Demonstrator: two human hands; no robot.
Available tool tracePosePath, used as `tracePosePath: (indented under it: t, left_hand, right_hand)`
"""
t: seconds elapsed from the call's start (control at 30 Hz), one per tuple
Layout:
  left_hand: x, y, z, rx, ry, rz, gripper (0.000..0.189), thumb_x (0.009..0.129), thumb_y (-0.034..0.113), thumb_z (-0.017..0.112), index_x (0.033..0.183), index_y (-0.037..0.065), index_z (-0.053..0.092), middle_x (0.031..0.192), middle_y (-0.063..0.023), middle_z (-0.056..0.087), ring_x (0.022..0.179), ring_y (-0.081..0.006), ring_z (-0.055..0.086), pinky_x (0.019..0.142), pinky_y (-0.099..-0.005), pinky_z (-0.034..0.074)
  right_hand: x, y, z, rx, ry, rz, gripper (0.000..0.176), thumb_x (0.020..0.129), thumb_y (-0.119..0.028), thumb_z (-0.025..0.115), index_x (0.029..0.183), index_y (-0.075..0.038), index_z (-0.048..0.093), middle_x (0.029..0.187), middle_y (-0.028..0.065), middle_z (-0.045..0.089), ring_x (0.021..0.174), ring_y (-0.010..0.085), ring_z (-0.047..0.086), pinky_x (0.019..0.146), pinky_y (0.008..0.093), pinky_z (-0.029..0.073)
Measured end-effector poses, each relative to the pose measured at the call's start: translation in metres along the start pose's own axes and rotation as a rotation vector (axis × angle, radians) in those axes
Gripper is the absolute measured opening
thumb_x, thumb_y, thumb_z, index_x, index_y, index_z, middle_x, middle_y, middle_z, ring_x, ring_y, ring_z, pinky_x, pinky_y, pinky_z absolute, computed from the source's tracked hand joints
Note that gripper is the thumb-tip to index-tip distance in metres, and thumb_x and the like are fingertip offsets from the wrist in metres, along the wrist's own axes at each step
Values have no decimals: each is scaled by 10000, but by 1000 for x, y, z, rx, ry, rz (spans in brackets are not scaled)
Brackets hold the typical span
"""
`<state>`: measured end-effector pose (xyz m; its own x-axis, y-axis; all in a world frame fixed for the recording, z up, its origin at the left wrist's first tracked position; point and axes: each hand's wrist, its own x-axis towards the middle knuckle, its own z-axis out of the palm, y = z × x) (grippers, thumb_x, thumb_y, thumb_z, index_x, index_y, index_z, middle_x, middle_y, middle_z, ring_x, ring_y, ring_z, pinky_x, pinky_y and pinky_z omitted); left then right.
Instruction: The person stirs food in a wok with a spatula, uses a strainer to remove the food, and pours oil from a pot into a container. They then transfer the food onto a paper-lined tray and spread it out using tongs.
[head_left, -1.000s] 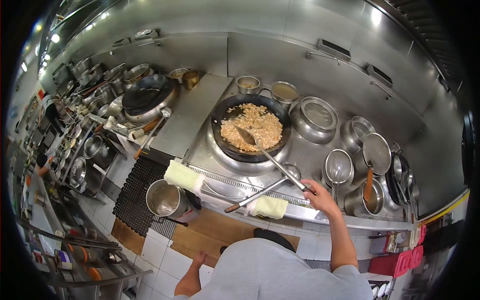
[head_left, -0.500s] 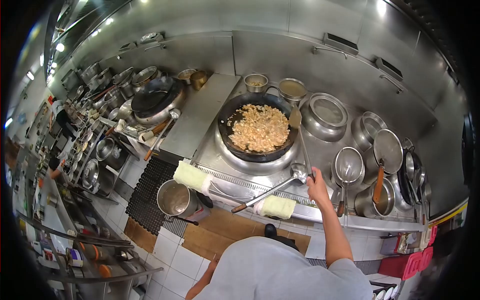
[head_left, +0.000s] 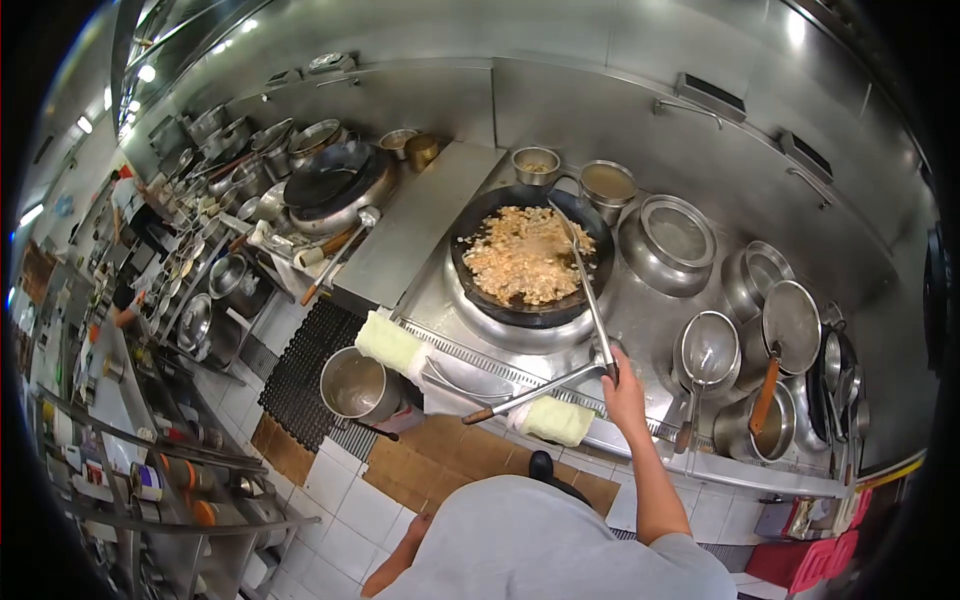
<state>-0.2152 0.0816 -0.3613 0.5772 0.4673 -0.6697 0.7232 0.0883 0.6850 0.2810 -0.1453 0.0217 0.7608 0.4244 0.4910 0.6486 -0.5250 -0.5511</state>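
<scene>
The right hand (head_left: 622, 385) is closed tight round the handle end of a long steel spatula (head_left: 590, 300). The spatula's blade reaches over the far side of a wide black wok (head_left: 520, 300), which sits on the steel burner ring and holds golden fried rice (head_left: 520, 255). Just beside the right hand, a wooden-handled steel ladle (head_left: 530, 393) lies along the stove's front edge, above a folded pale yellow cloth (head_left: 555, 420). The left hand (head_left: 417, 523) hangs low by the person's side; I cannot tell how far open it is.

A commercial restaurant kitchen: a long stainless-steel cooking range (head_left: 420, 225) along a steel-clad wall, black round woks (head_left: 530, 255) sunk in burner wells, stacked metal pots (head_left: 760, 280) at its right end.
</scene>
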Motion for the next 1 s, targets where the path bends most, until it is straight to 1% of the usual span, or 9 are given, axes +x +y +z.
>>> tracePosePath:
  t: [0.13,0.2,0.27,0.33,0.43,0.67,0.77,0.93,1.0]
  left_hand:
    - [-1,32,-2,68,89,129,330,853,274,603,1049,9,618,929,-134,673,850,-216,636,767,-322,496]
    - [17,33,-4,-47,-2,166,318,852,249,603,1054,4,615,939,-135,671,863,-191,626,775,-312,494]
    - [12,45,-8,51,-32,195,307,848,232,605,1049,1,614,912,-128,667,853,-182,619,773,-305,493]
    - [10,45,-10,-146,-39,167,293,848,229,605,1029,-2,613,877,-105,655,814,-179,608,747,-306,494]
    - [11,15,-3,6,-58,181,286,851,232,607,1008,-7,612,860,-77,638,765,-165,588,709,-299,488]
    - [3,-8,-56,-147,-255,118,246,875,255,579,934,18,607,782,-50,610,684,-110,558,611,-259,465]
    - [-42,156,-37,0,-212,-103,219,891,261,559,903,43,586,718,-25,568,632,-97,542,566,-235,448]
    - [-31,235,-4,24,-156,202,210,895,263,562,863,55,565,676,3,502,581,-92,482,542,-231,440]
    - [-35,298,30,-151,-217,296,207,897,250,566,879,43,573,678,-3,508,591,-94,471,557,-243,446]
  right_hand:
    - [3,-21,-7,294,-172,533,581,789,5,590,1328,-130,421,1030,160,624,881,276,609,779,340,471]
    - [-12,-2,14,305,41,386,596,795,16,580,1342,-143,404,940,147,619,818,253,597,751,328,466]
    - [-18,-12,11,369,63,583,637,797,18,557,1380,-128,347,892,64,534,780,143,508,756,276,447]
    - [-26,-10,5,338,2,799,612,825,-25,528,1388,-140,319,941,180,594,780,316,599,716,396,474]
    - [-76,49,19,-84,50,528,579,830,-40,487,1379,-140,333,944,217,580,781,388,592,693,463,473]
    - [-161,64,25,-335,-163,834,593,818,-50,465,1381,-150,308,1065,253,511,851,452,573,724,528,466]
    - [-183,69,34,-239,-102,786,609,829,-114,525,1389,-151,287,1013,236,517,840,457,567,726,538,460]
    - [-175,72,-33,-238,-97,455,387,827,-137,576,1206,-85,516,978,193,542,841,378,548,747,479,456]
    - [-169,75,-83,-294,196,375,284,817,-111,580,1093,-44,573,908,163,543,871,348,515,786,435,434]
